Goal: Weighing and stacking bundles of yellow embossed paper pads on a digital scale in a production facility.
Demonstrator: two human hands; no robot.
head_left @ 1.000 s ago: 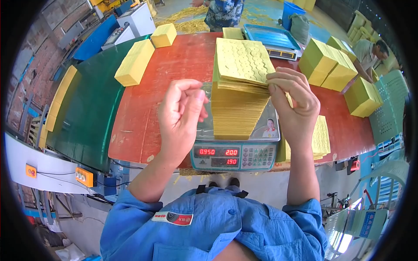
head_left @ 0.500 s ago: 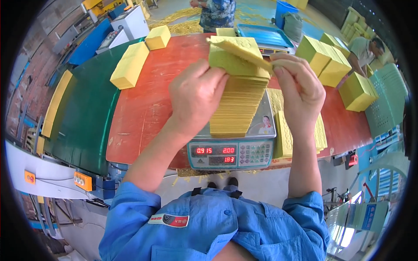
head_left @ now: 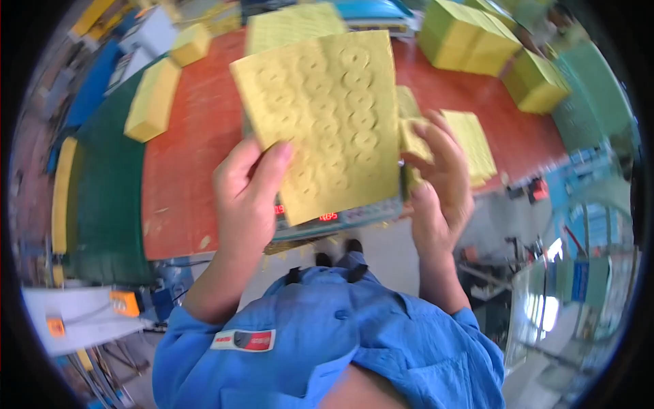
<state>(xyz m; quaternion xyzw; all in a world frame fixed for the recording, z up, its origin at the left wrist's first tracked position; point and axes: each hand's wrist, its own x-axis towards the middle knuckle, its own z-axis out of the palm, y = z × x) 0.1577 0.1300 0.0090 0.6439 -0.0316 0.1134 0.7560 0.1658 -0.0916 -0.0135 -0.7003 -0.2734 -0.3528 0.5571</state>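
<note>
My left hand (head_left: 252, 191) grips a thin sheaf of yellow paper (head_left: 330, 129) by its left edge, thumb on top. Rows of ring-shaped marks are pressed into the paper, and it is tilted up toward me. At the sheaf's right edge, my right hand (head_left: 443, 184) is open with fingers apart and bent. Behind the sheaf is a digital scale (head_left: 371, 213), largely covered, with part of its lit red display showing. More yellow paper (head_left: 296, 26) shows beyond the sheaf's top edge. Right of the scale lie loose yellow sheets (head_left: 470, 146), partly behind my right hand.
On the red tabletop (head_left: 180, 204), yellow paper blocks (head_left: 466, 37) stand at the far right and another long block (head_left: 153, 99) at the left. A dark green surface (head_left: 105, 204) adjoins on the left. A person (head_left: 565, 31) is at the far right, beside a green perforated chair (head_left: 596, 88).
A yellow sheaf has come off the stack on the scale and is now upright before me in my left hand. My right hand has let go of the paper and lowered. The view has shifted.
</note>
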